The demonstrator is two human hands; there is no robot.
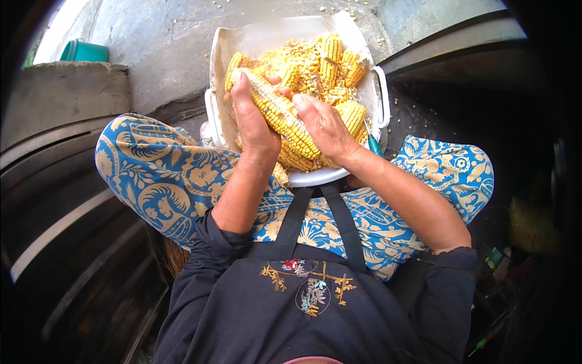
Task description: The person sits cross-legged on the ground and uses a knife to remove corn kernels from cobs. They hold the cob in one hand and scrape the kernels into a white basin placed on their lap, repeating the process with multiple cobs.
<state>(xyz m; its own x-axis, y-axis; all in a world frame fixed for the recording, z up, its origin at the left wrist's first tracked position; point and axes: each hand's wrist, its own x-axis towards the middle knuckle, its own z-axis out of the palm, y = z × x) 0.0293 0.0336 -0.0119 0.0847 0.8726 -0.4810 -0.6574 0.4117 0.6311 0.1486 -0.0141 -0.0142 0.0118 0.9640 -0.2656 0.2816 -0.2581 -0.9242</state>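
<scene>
My left hand (253,116) grips the far end of a yellow corn cob (283,119), its thumb lying along the upper side. Pale stripes on that cob show where kernels are gone. Against its near half presses my right hand (325,125), thumb on the kernel rows and fingers partly hidden. Under both hands is a white plastic tub (291,28) with side handles. It holds loose kernels (295,54) and several more cobs, among them an upright corn cob (331,57) at the back. A tool with a green handle (373,145) leans inside the tub's right side, its thin metal shaft among the corn.
The tub stands between my knees, in patterned blue trousers (168,182). Stray kernels lie on the concrete floor (191,27). A green bucket (86,51) is behind a low concrete ledge (68,91) at left. A dark wooden edge (459,38) runs along the right.
</scene>
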